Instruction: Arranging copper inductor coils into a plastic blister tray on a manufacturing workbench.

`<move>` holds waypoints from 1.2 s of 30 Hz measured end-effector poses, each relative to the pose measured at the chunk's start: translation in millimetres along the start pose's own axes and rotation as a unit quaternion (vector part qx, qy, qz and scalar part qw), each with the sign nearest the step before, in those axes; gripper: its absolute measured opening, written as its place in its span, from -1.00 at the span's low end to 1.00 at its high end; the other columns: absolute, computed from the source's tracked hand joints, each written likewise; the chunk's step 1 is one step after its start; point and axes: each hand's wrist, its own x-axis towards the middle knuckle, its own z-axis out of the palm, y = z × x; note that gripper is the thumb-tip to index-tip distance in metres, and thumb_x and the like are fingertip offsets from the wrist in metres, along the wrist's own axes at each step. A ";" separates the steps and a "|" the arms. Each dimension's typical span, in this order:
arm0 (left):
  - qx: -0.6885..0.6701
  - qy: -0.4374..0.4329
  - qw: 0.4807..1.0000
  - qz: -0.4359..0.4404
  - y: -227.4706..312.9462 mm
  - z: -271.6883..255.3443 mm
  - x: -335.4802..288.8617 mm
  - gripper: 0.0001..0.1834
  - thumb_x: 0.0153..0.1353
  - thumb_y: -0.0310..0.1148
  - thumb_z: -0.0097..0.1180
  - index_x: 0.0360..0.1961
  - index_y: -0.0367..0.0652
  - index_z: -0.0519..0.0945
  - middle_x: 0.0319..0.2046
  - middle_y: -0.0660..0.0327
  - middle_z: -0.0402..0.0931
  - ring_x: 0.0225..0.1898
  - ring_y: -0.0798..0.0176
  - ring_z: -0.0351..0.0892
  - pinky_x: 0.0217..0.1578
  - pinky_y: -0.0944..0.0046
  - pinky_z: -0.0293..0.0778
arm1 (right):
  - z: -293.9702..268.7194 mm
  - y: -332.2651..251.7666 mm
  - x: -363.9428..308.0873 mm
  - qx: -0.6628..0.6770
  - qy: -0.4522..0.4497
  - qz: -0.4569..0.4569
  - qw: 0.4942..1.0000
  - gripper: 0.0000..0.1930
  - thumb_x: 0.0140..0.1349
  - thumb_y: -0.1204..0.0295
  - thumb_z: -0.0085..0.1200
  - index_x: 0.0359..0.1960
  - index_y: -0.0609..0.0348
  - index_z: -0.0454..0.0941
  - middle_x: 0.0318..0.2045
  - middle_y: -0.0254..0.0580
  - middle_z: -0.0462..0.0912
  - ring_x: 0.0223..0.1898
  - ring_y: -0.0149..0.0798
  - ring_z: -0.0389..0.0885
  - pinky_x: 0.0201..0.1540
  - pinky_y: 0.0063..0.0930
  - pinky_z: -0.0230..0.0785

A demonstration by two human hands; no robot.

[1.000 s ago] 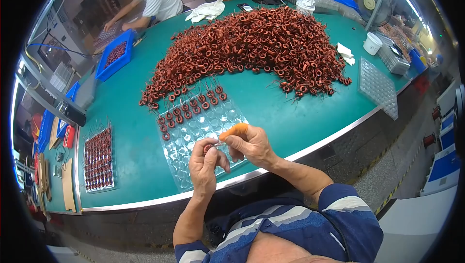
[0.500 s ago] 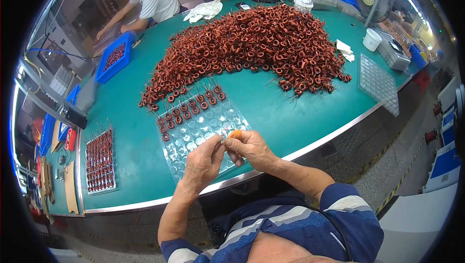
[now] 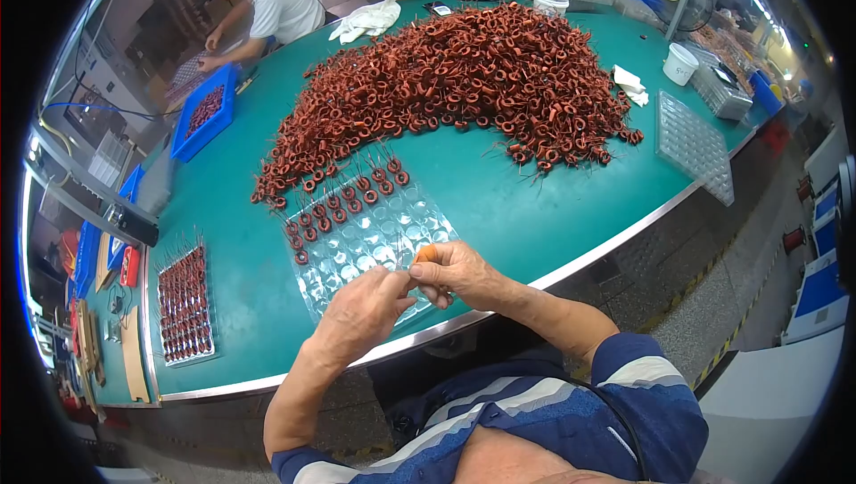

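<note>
Both my hands meet over the near part of a clear plastic tray (image 3: 379,234) with round pockets. My left hand (image 3: 364,307) is closed, its thumb and fingertips pinched together against the right fingertips. My right hand (image 3: 464,276), an orange finger cover on its index finger, also pinches. Whatever lies between the fingertips is too small and hidden to make out. Red-brown ring coils (image 3: 355,196) with upright wire leads fill the tray's far left pockets. Beyond the tray lies a large heap of similar coils (image 3: 446,74).
On the left stand a filled coil tray (image 3: 185,306) and a blue bin (image 3: 203,114) of small parts. An empty clear tray (image 3: 691,147) and a white tub (image 3: 680,65) are at right. White cloth (image 3: 366,20) lies at the back. Two people work across the green table (image 3: 535,217).
My left hand and forearm have swung a little to the left and lower, the wrist turning; the fingertips stay together. The right hand has barely moved. The person at far left has raised an arm.
</note>
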 end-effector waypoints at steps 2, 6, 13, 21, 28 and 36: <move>0.061 -0.001 0.998 0.019 -0.4 5.4 -2.3 -0.77 0.13 -0.44 0.16 -0.20 -0.20 0.43 -0.47 0.09 0.38 -0.42 0.07 0.49 -0.39 0.12 0.43 | -2.2 1.1 -0.1 -0.030 0.009 -0.006 0.999 -0.69 0.34 0.20 0.06 -0.35 0.24 0.58 -0.63 -0.39 0.49 -0.63 -0.53 0.43 -0.55 -0.65 0.31; 0.243 -0.006 0.967 0.079 -2.0 5.8 -4.6 -0.79 0.07 -0.44 0.07 -0.24 -0.18 0.42 -0.50 0.17 0.32 -0.45 0.17 0.43 -0.42 0.19 0.38 | 2.1 2.4 -0.4 -0.076 0.025 -0.021 0.997 -0.72 0.34 0.25 0.06 -0.38 0.25 0.56 -0.64 -0.40 0.48 -0.63 -0.54 0.43 -0.57 -0.64 0.33; 0.329 -0.032 0.935 0.130 -1.9 2.2 -5.3 -0.81 0.07 -0.42 0.05 -0.26 -0.18 0.43 -0.49 0.20 0.31 -0.44 0.23 0.42 -0.42 0.25 0.36 | 3.2 19.6 2.7 -0.088 0.040 -0.002 0.995 -0.72 0.34 0.26 0.04 -0.39 0.25 0.56 -0.65 -0.40 0.49 -0.65 -0.53 0.43 -0.57 -0.62 0.34; 0.244 0.049 0.968 0.042 -5.4 22.8 -14.2 -0.81 0.19 -0.40 0.14 -0.21 -0.20 0.45 -0.48 0.17 0.36 -0.46 0.21 0.45 -0.42 0.27 0.41 | 9.2 12.7 -3.6 -0.131 0.064 -0.065 0.987 -0.73 0.31 0.30 0.05 -0.39 0.27 0.60 -0.71 -0.39 0.45 -0.69 -0.54 0.39 -0.63 -0.59 0.25; -0.480 0.214 0.839 -0.141 -5.9 44.6 -23.7 -0.77 0.34 -0.46 0.02 -0.09 -0.30 0.28 -0.31 0.14 0.45 -0.38 0.37 0.48 -0.33 0.34 0.49 | 16.1 1.2 6.6 -0.061 0.043 -0.070 0.995 -0.74 0.29 0.32 0.08 -0.42 0.28 0.60 -0.75 -0.40 0.44 -0.73 -0.57 0.32 -0.67 -0.61 0.15; -0.523 0.231 0.818 -0.060 -12.1 46.8 -3.7 -0.80 0.43 -0.45 -0.20 0.02 -0.27 0.23 -0.34 0.15 0.39 -0.39 0.34 0.40 -0.29 0.34 0.42 | 17.1 -21.4 13.1 -0.105 0.092 -0.130 0.982 -0.72 0.22 0.38 0.16 -0.11 0.29 0.58 -0.41 -0.34 0.57 -0.38 -0.49 0.50 -0.29 -0.60 0.38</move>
